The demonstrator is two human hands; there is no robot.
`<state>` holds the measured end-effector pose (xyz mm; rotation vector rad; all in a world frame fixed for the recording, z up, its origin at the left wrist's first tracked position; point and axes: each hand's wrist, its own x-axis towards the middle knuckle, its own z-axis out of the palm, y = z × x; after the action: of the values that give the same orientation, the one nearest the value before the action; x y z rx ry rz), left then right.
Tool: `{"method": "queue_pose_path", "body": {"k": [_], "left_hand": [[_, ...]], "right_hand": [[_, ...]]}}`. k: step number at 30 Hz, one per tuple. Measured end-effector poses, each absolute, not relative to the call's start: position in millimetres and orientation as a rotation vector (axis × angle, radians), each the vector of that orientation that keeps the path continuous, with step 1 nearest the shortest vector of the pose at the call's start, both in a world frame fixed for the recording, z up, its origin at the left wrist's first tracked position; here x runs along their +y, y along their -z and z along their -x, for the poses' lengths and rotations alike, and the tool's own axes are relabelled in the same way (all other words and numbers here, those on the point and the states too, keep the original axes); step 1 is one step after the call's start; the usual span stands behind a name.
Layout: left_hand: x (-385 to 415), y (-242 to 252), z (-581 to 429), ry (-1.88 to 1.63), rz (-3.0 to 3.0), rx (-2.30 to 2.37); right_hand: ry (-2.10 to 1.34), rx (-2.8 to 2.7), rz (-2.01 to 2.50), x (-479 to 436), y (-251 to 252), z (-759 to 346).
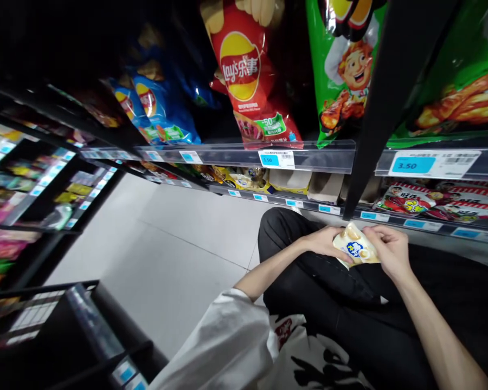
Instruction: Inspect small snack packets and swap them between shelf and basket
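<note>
A small cream-coloured snack packet (pixel 355 248) with a blue and yellow logo is held over my black trousers, in front of the lower shelf. My left hand (pixel 324 242) grips its left side, thumb across the front. On the other side, my right hand (pixel 390 246) pinches the packet's right edge between thumb and fingers. The packet is slightly tilted, and its back is hidden.
Above hang a red chip bag (pixel 248 76), blue chip bags (pixel 158 103) and a green bag (pixel 345 70). A lower shelf holds an open yellow box (pixel 250 181) and red-striped packets (pixel 410 197). Black racks stand left beyond the tiled floor (pixel 179 233).
</note>
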<state>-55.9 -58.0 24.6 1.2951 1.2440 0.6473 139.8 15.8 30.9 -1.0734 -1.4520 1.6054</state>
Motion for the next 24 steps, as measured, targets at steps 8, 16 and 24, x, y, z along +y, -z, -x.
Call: {"method": "queue_pose_path", "body": {"k": [8,16,24], "left_hand": [[-83.4,-29.8,37.3,-1.152,-0.719,1.312],[-101.5,-45.2,37.1,-1.228,-0.736,1.394],[-118.0,-54.3,82.0,-1.554,-1.018,1.584]], "right_hand": [[-1.893,-1.597,0.835,21.4,-43.3,-153.8],[-1.744,-2.039,0.843,5.1,-38.8,-145.7],[-1.670,-1.952,1.014,6.7,-23.8,-144.1]]}}
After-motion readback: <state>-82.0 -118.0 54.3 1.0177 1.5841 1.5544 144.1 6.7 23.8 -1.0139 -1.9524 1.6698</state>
